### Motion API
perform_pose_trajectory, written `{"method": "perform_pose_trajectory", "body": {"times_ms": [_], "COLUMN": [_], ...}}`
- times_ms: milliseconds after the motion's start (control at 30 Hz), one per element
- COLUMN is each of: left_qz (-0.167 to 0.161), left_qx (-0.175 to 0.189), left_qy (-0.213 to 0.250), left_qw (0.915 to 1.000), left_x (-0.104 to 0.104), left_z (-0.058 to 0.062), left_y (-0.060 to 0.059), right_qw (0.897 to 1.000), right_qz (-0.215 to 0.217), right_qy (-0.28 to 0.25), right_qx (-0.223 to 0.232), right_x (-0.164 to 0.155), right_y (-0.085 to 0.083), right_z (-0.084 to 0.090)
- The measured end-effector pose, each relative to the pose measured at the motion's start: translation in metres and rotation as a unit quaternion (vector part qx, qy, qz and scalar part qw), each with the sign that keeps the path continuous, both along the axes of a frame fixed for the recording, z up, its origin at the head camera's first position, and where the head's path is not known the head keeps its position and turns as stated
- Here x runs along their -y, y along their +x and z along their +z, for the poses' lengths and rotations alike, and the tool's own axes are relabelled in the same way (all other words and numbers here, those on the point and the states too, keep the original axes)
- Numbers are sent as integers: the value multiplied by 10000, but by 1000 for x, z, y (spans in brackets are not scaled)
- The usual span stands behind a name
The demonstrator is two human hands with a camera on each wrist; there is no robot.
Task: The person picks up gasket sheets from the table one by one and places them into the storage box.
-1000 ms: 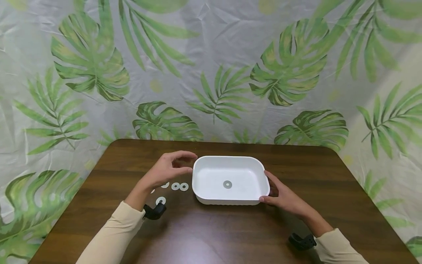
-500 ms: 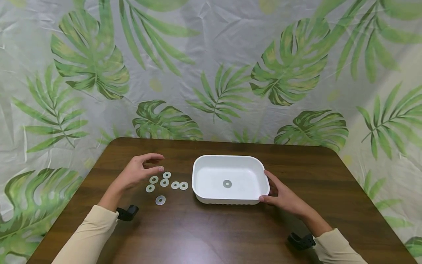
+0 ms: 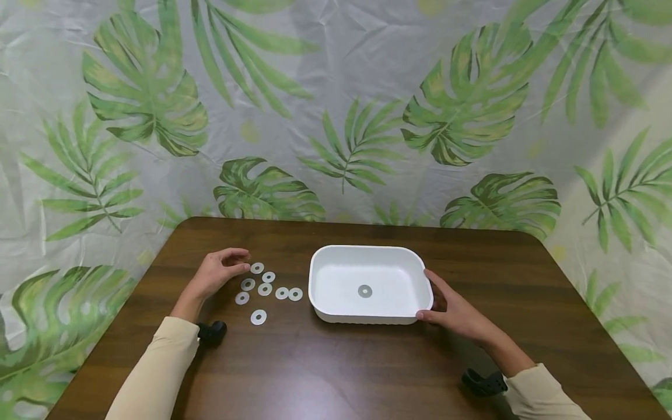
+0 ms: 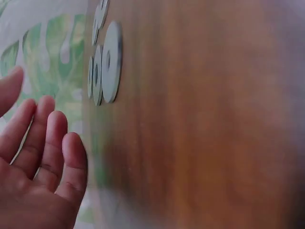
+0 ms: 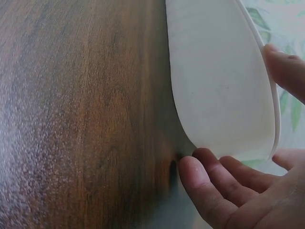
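Behind a round-cornered brown wood-grain tabletop (image 3: 472, 256) hangs a creased whitish sheet (image 3: 352, 64), perhaps cloth, printed with green monstera leaves (image 3: 152, 93) and palm fronds (image 3: 352, 153); soft glare (image 3: 315, 399) whitens the tabletop's near part.

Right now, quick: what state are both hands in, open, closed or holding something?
Left hand: open, nothing in it, beside the washers.
Right hand: holding the white tray by its right end.

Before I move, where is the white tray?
In the head view, the white tray sits on the brown table, just right of the loose washers, with the right grip at its right end.
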State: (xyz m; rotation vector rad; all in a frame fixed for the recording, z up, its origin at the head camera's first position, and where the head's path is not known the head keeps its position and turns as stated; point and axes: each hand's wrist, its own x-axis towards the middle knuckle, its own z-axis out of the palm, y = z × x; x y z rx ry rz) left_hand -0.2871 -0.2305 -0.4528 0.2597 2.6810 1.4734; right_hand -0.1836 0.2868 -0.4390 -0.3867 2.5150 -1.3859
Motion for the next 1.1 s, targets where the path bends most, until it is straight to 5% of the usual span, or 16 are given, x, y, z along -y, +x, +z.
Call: {"method": "perform_pose_trajectory", "body": {"times_ms": [467, 1100], "left_qz": [-341, -397], "left_qx": [619, 653], "left_qy": [-155, -1088], "left_qw": [9974, 9911], "left_x": [-7, -21], "left_z": [-9, -2], "left_y": [-20, -26], "right_qw": [9998, 9998], "right_qz": [-26, 7], "right_qy": [162, -26], "right_qx": [-82, 214], "right_x": [0, 1], "right_y": [0, -1], "right_z": [1, 4]}}
